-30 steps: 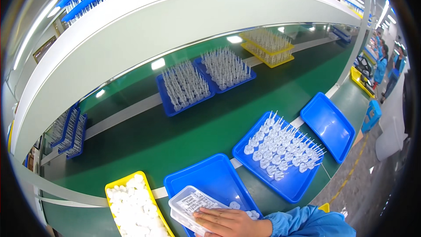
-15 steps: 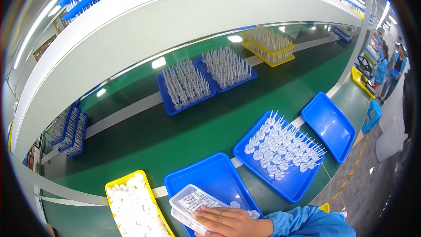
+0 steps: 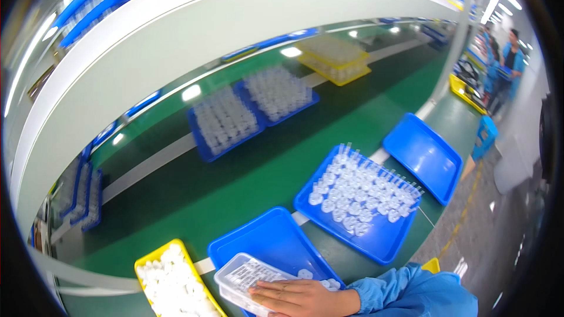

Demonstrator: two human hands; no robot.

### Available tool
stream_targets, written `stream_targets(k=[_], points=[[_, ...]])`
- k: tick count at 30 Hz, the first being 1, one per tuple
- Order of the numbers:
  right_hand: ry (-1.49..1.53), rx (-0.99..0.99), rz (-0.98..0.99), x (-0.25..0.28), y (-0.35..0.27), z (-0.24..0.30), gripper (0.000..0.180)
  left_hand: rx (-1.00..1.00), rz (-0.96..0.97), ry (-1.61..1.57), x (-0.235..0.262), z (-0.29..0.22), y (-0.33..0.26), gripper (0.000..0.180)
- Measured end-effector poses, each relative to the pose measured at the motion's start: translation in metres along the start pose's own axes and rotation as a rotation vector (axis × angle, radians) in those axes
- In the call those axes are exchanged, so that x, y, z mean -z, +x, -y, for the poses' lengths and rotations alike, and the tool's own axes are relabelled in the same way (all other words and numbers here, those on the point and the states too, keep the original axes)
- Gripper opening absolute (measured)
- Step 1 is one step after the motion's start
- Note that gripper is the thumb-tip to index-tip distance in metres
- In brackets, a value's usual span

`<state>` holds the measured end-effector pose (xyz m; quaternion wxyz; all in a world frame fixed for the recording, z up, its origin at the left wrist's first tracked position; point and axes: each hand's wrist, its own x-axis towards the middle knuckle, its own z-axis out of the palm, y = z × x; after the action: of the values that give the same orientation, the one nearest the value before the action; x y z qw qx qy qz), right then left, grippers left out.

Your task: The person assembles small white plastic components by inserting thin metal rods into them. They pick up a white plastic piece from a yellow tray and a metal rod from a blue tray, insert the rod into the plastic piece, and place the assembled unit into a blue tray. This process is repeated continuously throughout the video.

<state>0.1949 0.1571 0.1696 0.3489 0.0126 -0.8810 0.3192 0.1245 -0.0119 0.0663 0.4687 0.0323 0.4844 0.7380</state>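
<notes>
My right hand [image 3: 302, 298] lies across a translucent plastic box [image 3: 244, 282] with a printed label, its fingers stretched over the top and pressed together. The thumb and the box's lower side are hidden. Beneath the box is a blue tray [image 3: 275, 223], where a few small white plastic pieces [image 3: 305, 273] show beside my wrist. My left hand is out of view. To the left stands a yellow tray [image 3: 141, 264] heaped with small white parts [image 3: 173, 279].
A blue tray [image 3: 385, 252] of upright clear-stemmed pieces [image 3: 358, 194] stands to the right, with another blue tray [image 3: 426, 155] beyond. Filled blue trays [image 3: 205, 154] and stacked yellow trays [image 3: 341, 78] line the back of the green bench [image 3: 235, 194]. A white shelf [image 3: 247, 6] arches above.
The whole view has shifted, so most of the bench appears farther left, with some blur. My right hand stays on the plastic box over the blue tray.
</notes>
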Motion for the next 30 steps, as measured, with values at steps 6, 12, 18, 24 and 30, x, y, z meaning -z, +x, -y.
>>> stream_targets(k=[6, 12, 18, 24, 30], points=[[0.019, 0.041, -0.088, -0.015, -0.010, -0.005, 0.046, 0.000, 0.032, 0.013, -0.007, -0.008, 0.007, 0.056], [-0.027, 0.063, -0.144, -0.012, -0.020, -0.001, 0.045, 0.016, 0.088, 0.038, -0.017, -0.013, 0.010, 0.056], [-0.030, 0.079, -0.204, -0.005, -0.031, 0.012, 0.041, -0.006, 0.124, 0.038, -0.020, -0.015, 0.000, 0.057], [0.044, 0.069, -0.233, 0.010, -0.038, 0.033, 0.038, -0.044, 0.167, 0.010, -0.027, -0.016, -0.016, 0.058], [0.095, 0.049, -0.199, 0.014, -0.043, 0.057, 0.041, -0.076, 0.180, -0.075, -0.032, -0.015, -0.044, 0.059]])
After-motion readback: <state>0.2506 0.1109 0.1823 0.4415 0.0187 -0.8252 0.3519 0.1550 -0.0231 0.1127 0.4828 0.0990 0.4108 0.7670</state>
